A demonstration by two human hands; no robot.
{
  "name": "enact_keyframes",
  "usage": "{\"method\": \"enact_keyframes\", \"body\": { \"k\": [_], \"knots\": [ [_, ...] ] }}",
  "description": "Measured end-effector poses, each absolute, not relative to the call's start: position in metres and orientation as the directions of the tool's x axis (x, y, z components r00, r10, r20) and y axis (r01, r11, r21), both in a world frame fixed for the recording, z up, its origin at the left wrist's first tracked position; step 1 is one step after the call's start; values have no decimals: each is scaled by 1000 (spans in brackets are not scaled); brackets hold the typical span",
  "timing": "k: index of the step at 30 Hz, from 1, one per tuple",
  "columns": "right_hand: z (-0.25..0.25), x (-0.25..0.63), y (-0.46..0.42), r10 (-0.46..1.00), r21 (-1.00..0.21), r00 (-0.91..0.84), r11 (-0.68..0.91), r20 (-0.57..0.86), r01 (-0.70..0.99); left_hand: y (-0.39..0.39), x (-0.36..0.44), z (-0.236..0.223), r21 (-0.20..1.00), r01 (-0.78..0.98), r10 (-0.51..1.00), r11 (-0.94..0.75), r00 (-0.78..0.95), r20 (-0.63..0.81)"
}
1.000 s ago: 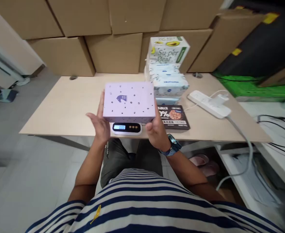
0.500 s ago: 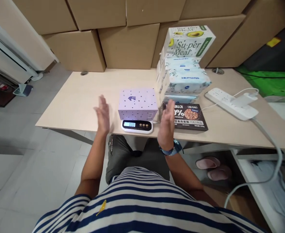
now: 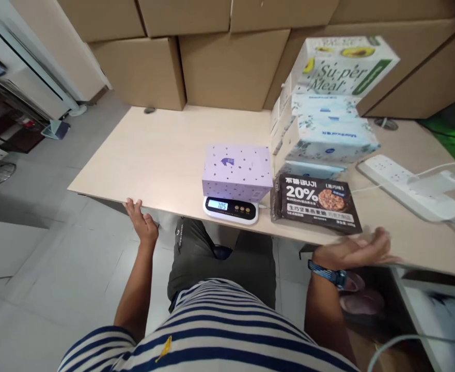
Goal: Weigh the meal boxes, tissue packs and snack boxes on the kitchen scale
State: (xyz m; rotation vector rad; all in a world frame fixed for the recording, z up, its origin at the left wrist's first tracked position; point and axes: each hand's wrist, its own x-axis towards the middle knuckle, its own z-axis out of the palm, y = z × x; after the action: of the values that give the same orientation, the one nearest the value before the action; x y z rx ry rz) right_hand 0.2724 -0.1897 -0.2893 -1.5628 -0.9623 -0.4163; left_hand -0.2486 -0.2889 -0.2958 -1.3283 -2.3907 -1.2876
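Purple box sits on the white scale, nr edge of desk, approx. centre; display lit. L hand is at the nr edge, well left of scale, fingers spread wide. R hand, a bit blurred, is at the nr edge on the right, fingers loosely extended. Dark cookie box lies btwn scale and R hand, in the way. Beyond it: tissue packs w/ Su-per Meal box rising past them; power strip to the right; cardboard boxes wall off the far side.
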Motion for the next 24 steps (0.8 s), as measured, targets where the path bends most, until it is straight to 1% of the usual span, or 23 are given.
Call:
{"method": "enact_keyframes", "body": {
  "k": [1,3,6,9,14,16,18,19,20,21,22,23,24],
  "knots": [
    [-295,274,-184,310,-683,643,30,700,729,-281,-245,-302,624,736,609,264,-629,484],
    [-300,272,-180,308,-729,690,19,655,684,-265,-239,-312,632,724,556,278,-657,508],
    [-297,267,-184,370,-727,677,-6,637,687,-248,-235,-321,638,717,523,281,-671,525],
    [-293,266,-188,390,-733,682,-28,618,680,-247,-235,-320,639,718,534,277,-668,519],
    [-276,282,-184,455,-824,736,-10,501,567,-272,-231,-301,634,718,592,288,-654,471],
    [-253,282,-187,443,-850,756,24,481,527,-281,-221,-284,630,707,598,322,-667,444],
    [-222,265,-195,458,-858,739,118,494,500,-284,-204,-261,635,698,610,331,-672,421],
    [-205,249,-200,523,-868,701,190,485,459,-282,-192,-248,647,702,627,298,-655,422],
    [-190,230,-204,644,-892,620,271,448,362,-278,-179,-234,666,710,656,229,-618,433],
    [-176,207,-205,809,-930,461,307,366,201,-272,-164,-220,695,707,697,133,-565,442],
    [-166,183,-204,937,-968,243,251,250,27,-263,-148,-206,734,679,754,29,-497,430],
    [-158,160,-199,984,-985,100,155,148,-76,-253,-132,-193,787,614,818,-60,-421,391],
    [-152,139,-190,997,-989,13,76,75,-128,-240,-118,-181,850,514,881,-115,-342,326]
  ]
}}
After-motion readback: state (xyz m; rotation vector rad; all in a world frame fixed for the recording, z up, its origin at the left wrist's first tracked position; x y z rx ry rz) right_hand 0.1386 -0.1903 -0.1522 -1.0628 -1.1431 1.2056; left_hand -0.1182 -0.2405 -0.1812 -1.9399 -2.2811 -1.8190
